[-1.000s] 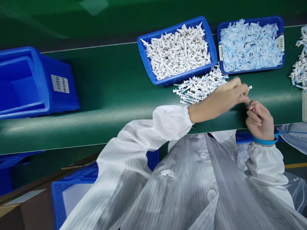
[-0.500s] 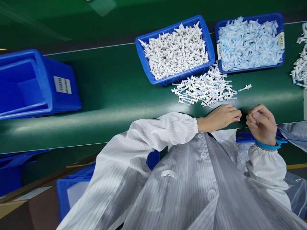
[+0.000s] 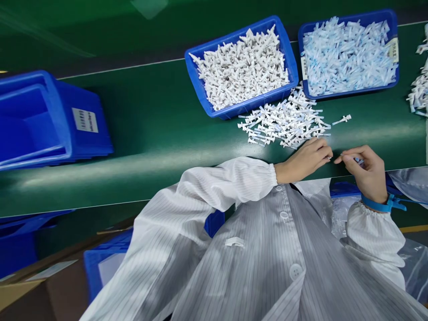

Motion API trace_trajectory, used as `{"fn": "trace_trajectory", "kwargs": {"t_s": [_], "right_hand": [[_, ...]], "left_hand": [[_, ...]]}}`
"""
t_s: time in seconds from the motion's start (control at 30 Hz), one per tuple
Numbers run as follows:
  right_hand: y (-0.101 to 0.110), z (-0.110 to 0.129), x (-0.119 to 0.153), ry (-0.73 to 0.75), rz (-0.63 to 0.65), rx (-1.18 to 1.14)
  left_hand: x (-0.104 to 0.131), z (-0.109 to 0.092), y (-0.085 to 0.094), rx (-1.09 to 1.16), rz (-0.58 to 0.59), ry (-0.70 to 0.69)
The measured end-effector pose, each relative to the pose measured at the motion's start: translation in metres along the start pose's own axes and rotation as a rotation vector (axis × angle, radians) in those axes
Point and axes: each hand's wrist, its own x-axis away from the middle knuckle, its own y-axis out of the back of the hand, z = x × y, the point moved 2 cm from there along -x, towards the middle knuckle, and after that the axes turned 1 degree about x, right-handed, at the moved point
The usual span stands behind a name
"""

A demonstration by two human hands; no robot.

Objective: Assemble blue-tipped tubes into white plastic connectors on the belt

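Observation:
My left hand (image 3: 307, 159) is closed, fingertips pinched on a small white plastic piece (image 3: 329, 158), mostly hidden. To its right, my right hand (image 3: 369, 171) is curled with thumb and index finger extended toward the left fingertips. Inside its fingers show small light-blue plastic tubes (image 3: 359, 161). Just beyond the left hand lies a pile of white connectors with pale-blue tubes (image 3: 284, 122) on the green work surface (image 3: 150, 133). One such connector (image 3: 341, 119) rests apart, to the right of the pile.
A blue bin (image 3: 245, 108) full of white plastic pieces stands behind the pile. Right of it is a blue tray (image 3: 351, 94) of light-blue tubes. Stacked blue bins (image 3: 90, 120) stand at the left. More white pieces (image 3: 419, 91) lie at the right edge.
My right hand has opened out its thumb and index finger, so light-blue tubes now show in it. My left hand has shifted slightly up and left. The view has tilted a little.

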Motion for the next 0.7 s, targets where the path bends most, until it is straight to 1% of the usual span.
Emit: {"fn": "trace_trajectory", "kwargs": {"t_s": [0.17,0.33,0.53,0.7], "right_hand": [[-0.0022,0.0026,-0.0027,0.084,0.028,0.161],[-0.0018,0.0012,-0.0021,0.162,0.027,0.255],[-0.0037,0.0025,-0.0002,0.234,0.022,0.302],[-0.0048,0.0003,-0.002,0.256,0.023,0.299]], "left_hand": [[-0.0005,0.0012,-0.0033,-0.013,-0.001,-0.015],[0.0001,0.0013,-0.0042,-0.041,-0.004,-0.015],[-0.0005,0.0007,-0.0042,-0.066,0.001,-0.008],[-0.0005,-0.0004,-0.0029,-0.066,0.018,-0.001]]}}
